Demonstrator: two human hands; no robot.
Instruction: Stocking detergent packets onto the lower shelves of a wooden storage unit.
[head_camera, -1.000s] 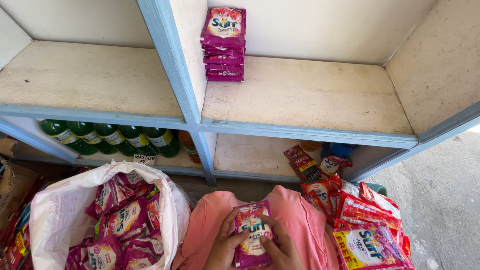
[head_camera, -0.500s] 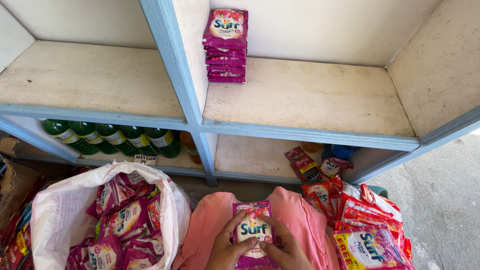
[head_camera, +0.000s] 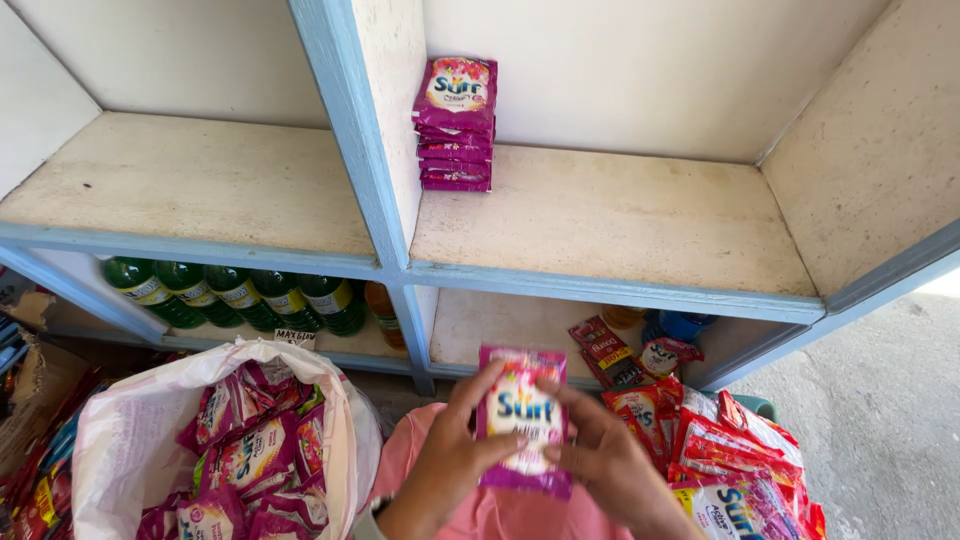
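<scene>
Both hands hold one pink-purple detergent sachet (head_camera: 521, 420) upright over my pink-clad lap. My left hand (head_camera: 450, 462) pinches its left edge, and my right hand (head_camera: 603, 462) grips its right edge. A small stack of matching sachets (head_camera: 456, 125) leans in the back left corner of the upper right shelf (head_camera: 640, 225). At the lower left, a white plastic sack (head_camera: 140, 430) sits open and full of more pink sachets (head_camera: 255, 455).
Red and blue sachets (head_camera: 730, 455) are piled at my right. Green bottles (head_camera: 235, 295) line the lower left shelf, beside an orange bottle (head_camera: 383, 310). A blue post (head_camera: 345, 130) divides the shelves. Cardboard and packets crowd the far left; bare concrete floor lies at the right.
My hands have lifted the sachet higher and turned it to face me. The view has tilted slightly, and the shelves and sack are unchanged.
</scene>
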